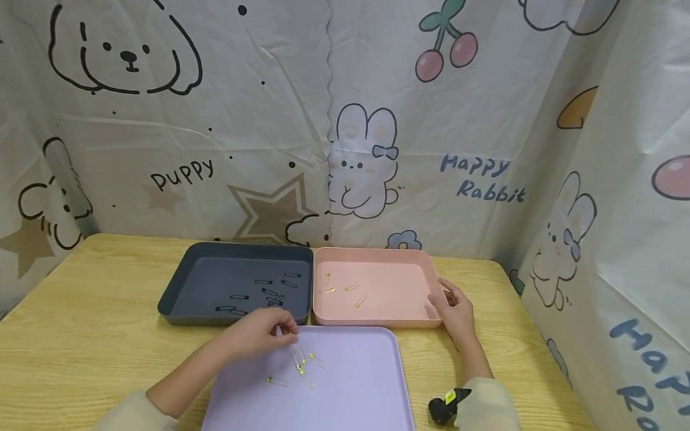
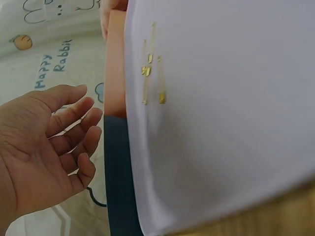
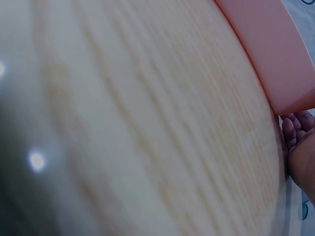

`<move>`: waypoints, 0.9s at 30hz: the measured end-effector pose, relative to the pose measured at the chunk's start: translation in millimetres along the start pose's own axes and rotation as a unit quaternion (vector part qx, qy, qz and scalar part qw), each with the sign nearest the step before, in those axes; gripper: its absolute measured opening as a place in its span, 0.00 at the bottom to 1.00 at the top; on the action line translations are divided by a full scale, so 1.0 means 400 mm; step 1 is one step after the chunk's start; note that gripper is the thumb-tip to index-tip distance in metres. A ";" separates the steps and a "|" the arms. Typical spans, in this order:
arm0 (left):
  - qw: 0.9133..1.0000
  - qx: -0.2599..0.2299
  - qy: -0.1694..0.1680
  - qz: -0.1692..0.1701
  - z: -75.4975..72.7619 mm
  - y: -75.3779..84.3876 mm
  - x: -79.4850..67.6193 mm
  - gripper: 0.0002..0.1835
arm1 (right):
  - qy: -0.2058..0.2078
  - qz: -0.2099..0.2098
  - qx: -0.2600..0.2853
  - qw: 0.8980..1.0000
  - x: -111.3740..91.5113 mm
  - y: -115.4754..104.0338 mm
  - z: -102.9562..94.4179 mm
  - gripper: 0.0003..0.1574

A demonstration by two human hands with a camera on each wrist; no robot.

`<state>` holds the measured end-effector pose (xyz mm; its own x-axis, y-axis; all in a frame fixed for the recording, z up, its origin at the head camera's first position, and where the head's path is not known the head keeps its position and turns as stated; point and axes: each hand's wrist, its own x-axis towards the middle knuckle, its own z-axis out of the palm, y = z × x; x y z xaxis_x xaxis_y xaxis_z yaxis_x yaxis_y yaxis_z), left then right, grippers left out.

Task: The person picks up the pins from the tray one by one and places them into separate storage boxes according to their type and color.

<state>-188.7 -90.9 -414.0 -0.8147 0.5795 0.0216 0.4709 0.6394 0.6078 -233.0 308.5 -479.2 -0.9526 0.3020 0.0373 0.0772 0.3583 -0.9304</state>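
Note:
My left hand (image 1: 263,334) is over the far left corner of the lavender tray (image 1: 332,419), close to several gold safety pins (image 1: 302,372) lying there. In the left wrist view its fingers (image 2: 74,132) are loosely bent with nothing between them. My right hand (image 1: 456,311) holds the right side of the pink tray (image 1: 374,319), thumb over the rim and fingers outside; in the right wrist view they curl by the tray's corner. Several gold safety pins (image 1: 361,301) lie spread in the pink tray. The dark grey tray (image 1: 199,266) contains several black safety pins (image 1: 239,297).
The dark grey and pink trays stand side by side at the back of the wooden table (image 1: 89,332), the lavender one in front. A printed cloth (image 1: 255,124) hangs behind and along both sides. A black wrist device (image 1: 445,406) sits by the right sleeve.

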 end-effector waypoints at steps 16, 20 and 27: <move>0.997 0.053 -0.062 0.010 0.053 -0.011 -0.085 0.04 | -0.004 -0.001 0.005 1.000 0.001 0.001 0.001 0.33; 0.996 0.066 -0.054 0.019 0.056 -0.007 -0.092 0.04 | -0.005 0.007 0.002 1.000 0.001 0.000 0.000 0.34; 0.995 0.086 -0.046 0.035 0.063 -0.004 -0.095 0.06 | -0.005 -0.004 -0.002 1.000 -0.002 0.000 0.002 0.35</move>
<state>-149.8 -101.2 -435.7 -0.7469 0.6647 -0.0179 0.5836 0.6682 0.4615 -232.3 307.4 -479.7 -0.9560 0.2904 0.0413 0.0704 0.3639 -0.9288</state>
